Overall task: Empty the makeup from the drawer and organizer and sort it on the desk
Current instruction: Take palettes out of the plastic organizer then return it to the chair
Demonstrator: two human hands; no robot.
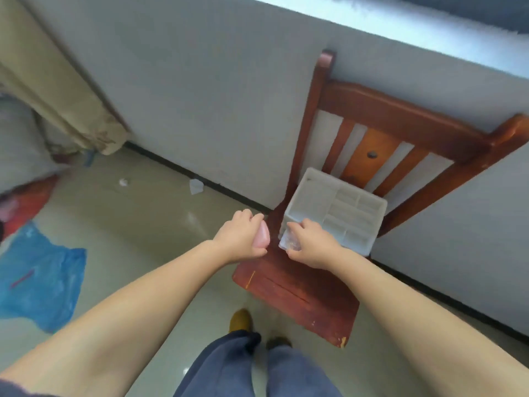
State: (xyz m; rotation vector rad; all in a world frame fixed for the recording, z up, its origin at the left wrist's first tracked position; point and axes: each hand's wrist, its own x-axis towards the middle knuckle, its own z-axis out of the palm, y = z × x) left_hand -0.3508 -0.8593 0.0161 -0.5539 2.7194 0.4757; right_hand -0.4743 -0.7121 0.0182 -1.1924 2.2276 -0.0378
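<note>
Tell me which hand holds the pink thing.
The left hand grips the pink rounded object; the right hand holds a clear piece by the organizer.

Looking down at a red-brown wooden chair (297,293) pushed against a grey wall. A frosted plastic organizer (335,207) with lots of little compartments sits on the seat, up near the backrest. Left hand (243,239) is curled around a pink egg-shaped makeup sponge (262,237). Right hand (310,243) grips a small clear container (289,241) at the organizer's front corner. Crumpled blue plastic bag (40,279) on the floor off left.
</note>
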